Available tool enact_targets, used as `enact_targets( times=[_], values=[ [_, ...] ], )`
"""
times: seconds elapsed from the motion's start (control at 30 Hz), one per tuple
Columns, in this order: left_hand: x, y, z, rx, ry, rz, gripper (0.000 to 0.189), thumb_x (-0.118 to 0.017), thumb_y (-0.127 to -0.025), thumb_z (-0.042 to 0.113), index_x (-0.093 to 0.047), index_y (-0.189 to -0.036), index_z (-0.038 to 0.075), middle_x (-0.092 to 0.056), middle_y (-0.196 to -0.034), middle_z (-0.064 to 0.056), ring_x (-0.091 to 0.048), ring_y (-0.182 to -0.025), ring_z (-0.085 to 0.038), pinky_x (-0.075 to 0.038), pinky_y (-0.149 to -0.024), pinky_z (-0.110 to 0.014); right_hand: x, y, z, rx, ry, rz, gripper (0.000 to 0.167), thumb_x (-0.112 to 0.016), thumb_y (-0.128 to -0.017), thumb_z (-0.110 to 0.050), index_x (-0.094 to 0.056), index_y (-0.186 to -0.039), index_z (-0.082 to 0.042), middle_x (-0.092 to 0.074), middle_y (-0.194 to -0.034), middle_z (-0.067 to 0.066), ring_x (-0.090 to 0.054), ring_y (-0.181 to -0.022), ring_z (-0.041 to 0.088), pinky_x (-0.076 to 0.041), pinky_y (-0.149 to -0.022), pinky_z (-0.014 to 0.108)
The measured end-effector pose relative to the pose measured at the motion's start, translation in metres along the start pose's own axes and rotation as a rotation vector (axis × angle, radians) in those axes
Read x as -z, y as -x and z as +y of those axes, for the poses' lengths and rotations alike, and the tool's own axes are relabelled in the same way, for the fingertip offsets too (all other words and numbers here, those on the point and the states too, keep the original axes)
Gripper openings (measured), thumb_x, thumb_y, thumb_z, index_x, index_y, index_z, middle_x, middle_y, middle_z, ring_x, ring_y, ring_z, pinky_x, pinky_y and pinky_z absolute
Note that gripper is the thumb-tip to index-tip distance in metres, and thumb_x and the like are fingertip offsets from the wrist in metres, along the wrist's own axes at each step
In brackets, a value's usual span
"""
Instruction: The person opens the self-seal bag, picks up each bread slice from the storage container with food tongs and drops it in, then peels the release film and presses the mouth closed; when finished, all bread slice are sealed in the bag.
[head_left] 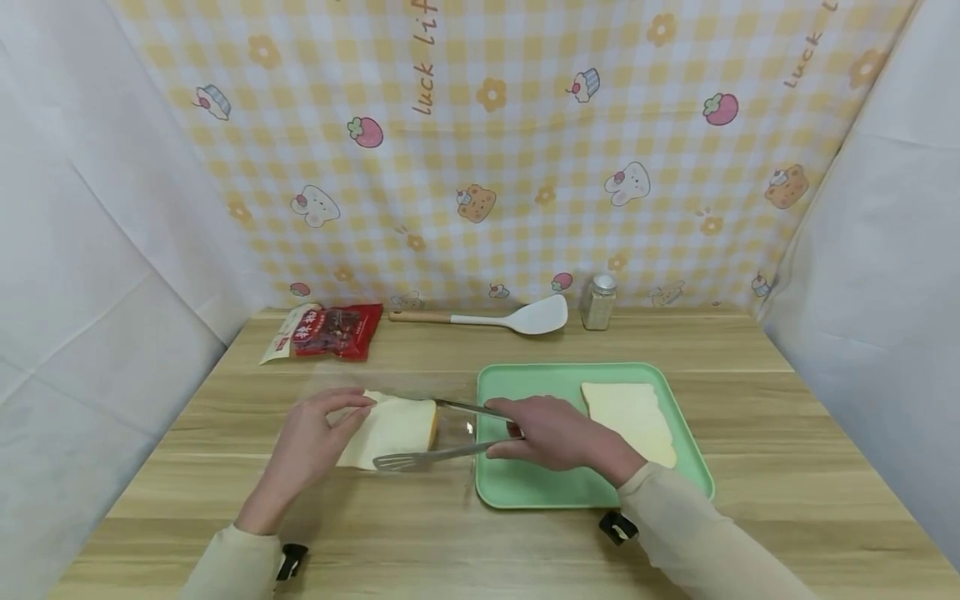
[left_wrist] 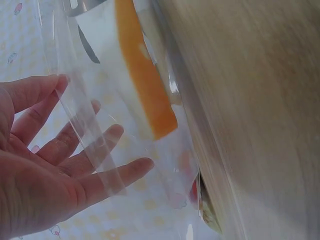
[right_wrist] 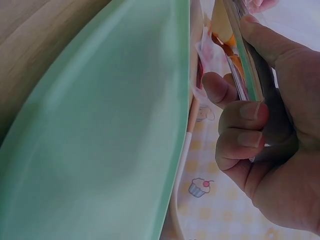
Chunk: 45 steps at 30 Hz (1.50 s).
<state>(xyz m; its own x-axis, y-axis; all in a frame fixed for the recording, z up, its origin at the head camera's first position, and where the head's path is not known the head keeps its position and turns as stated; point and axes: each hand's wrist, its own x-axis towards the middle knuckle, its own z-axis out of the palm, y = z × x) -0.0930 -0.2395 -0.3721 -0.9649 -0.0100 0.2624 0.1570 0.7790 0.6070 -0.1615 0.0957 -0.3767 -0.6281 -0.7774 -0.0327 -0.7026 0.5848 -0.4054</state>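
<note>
My left hand [head_left: 311,437] pinches the edge of a clear plastic bag [left_wrist: 82,132] between thumb and index finger, its other fingers spread behind the film. White bread with an orange-brown crust [left_wrist: 145,75] lies inside this bag, left of the green tray. My right hand [head_left: 551,433] grips a pair of metal tongs [head_left: 457,452] over the tray's left part. The tongs' arms are spread and point left, one along the far side of the bread [head_left: 397,429], the other over its near side. Another bread slice [head_left: 626,417] lies flat on the tray's right half.
The green tray [head_left: 525,379] stands right of centre on the wooden table [head_left: 420,550]. Along the back are a red food packet [head_left: 341,329], a white spatula [head_left: 540,317] with a wooden handle and a shaker jar [head_left: 599,304]. A checked cloth [head_left: 487,150] hangs behind.
</note>
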Motion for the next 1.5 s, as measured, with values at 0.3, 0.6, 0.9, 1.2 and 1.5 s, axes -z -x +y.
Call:
enact_targets(
  times=[0.3,0.6,0.9,1.2,1.5],
  values=[
    [0.002,0.002,0.000,0.002,0.008,0.004,0.016,-0.071,-0.100,0.009,-0.082,-0.111,0.005,-0.072,-0.133,-0.021,-0.062,-0.132,-0.046,-0.048,-0.108,-0.066,-0.003,-0.011,-0.006,-0.031,-0.037,-0.039,0.060,-0.066,-0.103,-0.049,-0.054,-0.151,-0.015,-0.051,-0.073,-0.010,-0.041,-0.062,0.003,-0.033,-0.055,0.024],
    [0.010,0.002,0.003,-0.014,0.002,0.028,0.019,-0.070,-0.102,0.015,-0.081,-0.115,0.005,-0.072,-0.135,-0.019,-0.072,-0.114,-0.040,-0.057,-0.085,-0.044,-0.005,-0.011,-0.003,-0.052,-0.042,-0.077,0.063,-0.065,-0.103,-0.050,-0.053,-0.151,-0.011,-0.047,-0.070,-0.009,-0.040,-0.064,0.005,-0.032,-0.059,0.027],
    [0.002,0.000,-0.003,-0.044,0.015,0.039,0.016,-0.073,-0.098,0.007,-0.083,-0.110,0.007,-0.074,-0.128,-0.020,-0.066,-0.126,-0.044,-0.050,-0.107,-0.064,-0.002,-0.008,-0.006,-0.034,-0.039,-0.054,0.061,-0.067,-0.102,-0.051,-0.055,-0.149,-0.015,-0.055,-0.074,-0.011,-0.043,-0.063,0.003,-0.035,-0.056,0.024],
    [0.001,0.001,-0.005,-0.044,0.047,0.026,0.013,-0.075,-0.097,0.008,-0.083,-0.106,0.009,-0.072,-0.132,-0.023,-0.064,-0.130,-0.047,-0.050,-0.106,-0.066,-0.001,-0.010,-0.008,-0.009,-0.053,-0.044,0.060,-0.068,-0.102,-0.050,-0.056,-0.148,-0.013,-0.055,-0.073,-0.011,-0.042,-0.061,0.002,-0.033,-0.055,0.023],
    [0.004,0.002,-0.003,-0.039,0.053,0.015,0.011,-0.075,-0.097,0.010,-0.083,-0.105,0.011,-0.070,-0.136,-0.023,-0.059,-0.134,-0.049,-0.046,-0.110,-0.067,-0.004,-0.018,-0.010,0.004,-0.061,-0.050,0.063,-0.066,-0.102,-0.051,-0.054,-0.150,-0.011,-0.057,-0.074,-0.010,-0.044,-0.062,0.003,-0.035,-0.056,0.023]
  ],
)
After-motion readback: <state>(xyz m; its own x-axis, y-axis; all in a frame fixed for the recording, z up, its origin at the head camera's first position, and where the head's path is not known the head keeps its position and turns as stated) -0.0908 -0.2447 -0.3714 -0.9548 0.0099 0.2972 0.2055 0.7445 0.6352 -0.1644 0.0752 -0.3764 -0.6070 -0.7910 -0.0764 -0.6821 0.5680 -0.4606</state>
